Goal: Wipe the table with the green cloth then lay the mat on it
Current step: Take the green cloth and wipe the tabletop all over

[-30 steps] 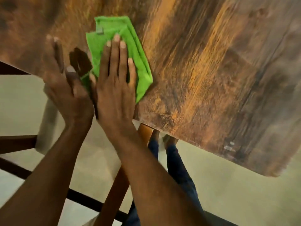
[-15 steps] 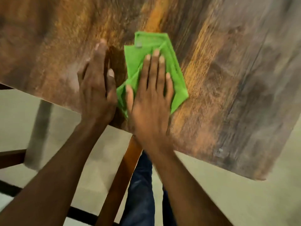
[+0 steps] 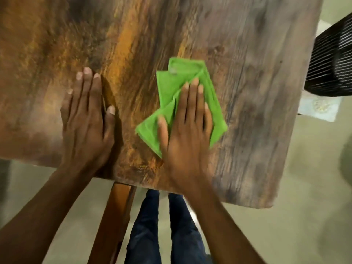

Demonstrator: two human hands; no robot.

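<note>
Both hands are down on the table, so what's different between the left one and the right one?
The right hand presses flat on the green cloth, while the left hand rests straight on the bare table. The right hand looks blurred, as if moving; the left hand is sharper. The right hand lies nearer the table's right edge, the left towards the middle. Both lie palm down with straight fingers pointing away from the person.

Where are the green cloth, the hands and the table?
green cloth (image 3: 172, 86): head view, bare upper fold.
right hand (image 3: 187, 128): head view, back of hand.
left hand (image 3: 84, 119): head view, back of hand.
table (image 3: 247, 92): head view, bare top.
</note>
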